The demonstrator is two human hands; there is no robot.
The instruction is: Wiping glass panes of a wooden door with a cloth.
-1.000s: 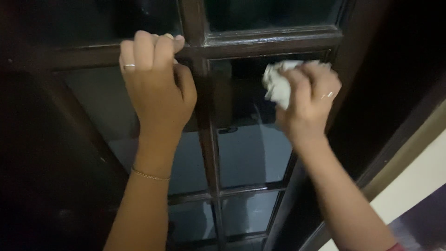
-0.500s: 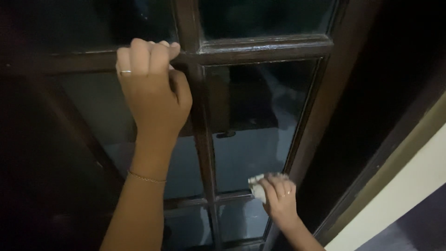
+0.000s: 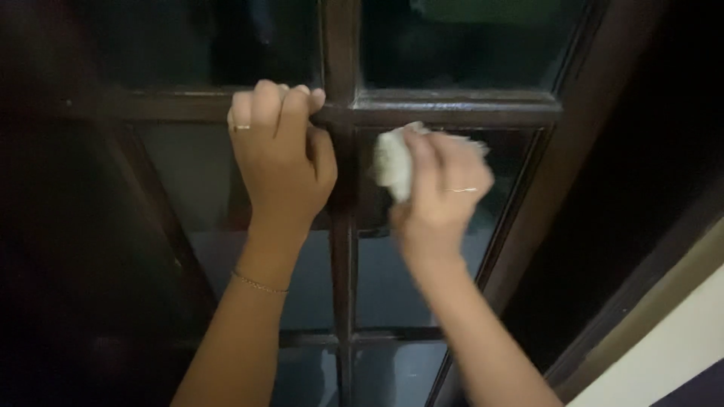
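L hand [image 3: 283, 154] fisted on crossbar [image 3: 452, 111]; R hand [image 3: 437, 192] clutching white cloth [image 3: 394, 162] at pane [image 3: 422, 249] top-left corner

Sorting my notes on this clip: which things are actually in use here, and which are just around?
In use:
- left hand, gripping the dark wooden crossbar
- right hand, pressing a crumpled white cloth on the glass pane

Just around:
- pale wall at lower right
- upper pane

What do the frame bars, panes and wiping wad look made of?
Frame bars: probably dark varnished wood, with glossy highlights along the edges.
Panes: glass, smooth and reflective.
Wad in the right hand: crumpled pale paper or cloth; too blurred to tell which.
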